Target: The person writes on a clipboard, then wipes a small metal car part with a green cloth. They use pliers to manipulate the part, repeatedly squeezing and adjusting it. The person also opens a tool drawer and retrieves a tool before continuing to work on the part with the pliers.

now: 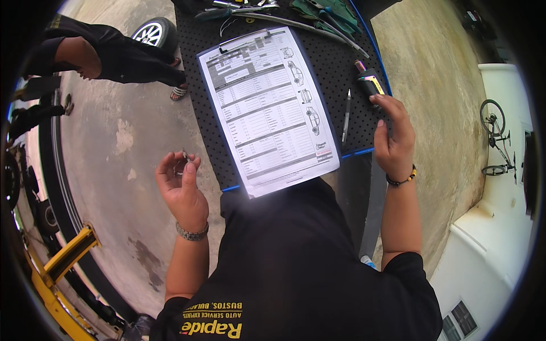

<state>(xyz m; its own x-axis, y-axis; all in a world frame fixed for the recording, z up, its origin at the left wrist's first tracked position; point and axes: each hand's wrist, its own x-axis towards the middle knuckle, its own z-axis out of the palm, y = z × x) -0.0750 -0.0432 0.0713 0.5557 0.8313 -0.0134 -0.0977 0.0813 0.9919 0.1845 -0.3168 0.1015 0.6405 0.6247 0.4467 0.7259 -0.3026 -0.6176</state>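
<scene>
Form: the printed sheet [273, 116] is lying face up under the clip of the clipboard [243, 41], car outlines showing down its right side; the placing looks done, though the small rows aren't letting me tell whether anything is filled in.
Clipboard: it's resting on the black perforated tabletop [330, 63], its near end jutting past the blue edge toward the person.
Pen: the pen [347, 116] is lying loose to the right of the sheet, neither hand gripping it, so no writing is happening right now.
Left hand: the left hand [185, 196] is hanging left of the clipboard, clear of the tabletop, thumb and fingers pinching a small metallic piece [187, 156], its kind too small to make out.
Right hand: the right hand [396, 136] is hovering by the tabletop's right edge, fingers curving forward, thumb parted from the index, tips right by a dark handheld device [371, 80]; whether they're touching, I can't tell.
</scene>
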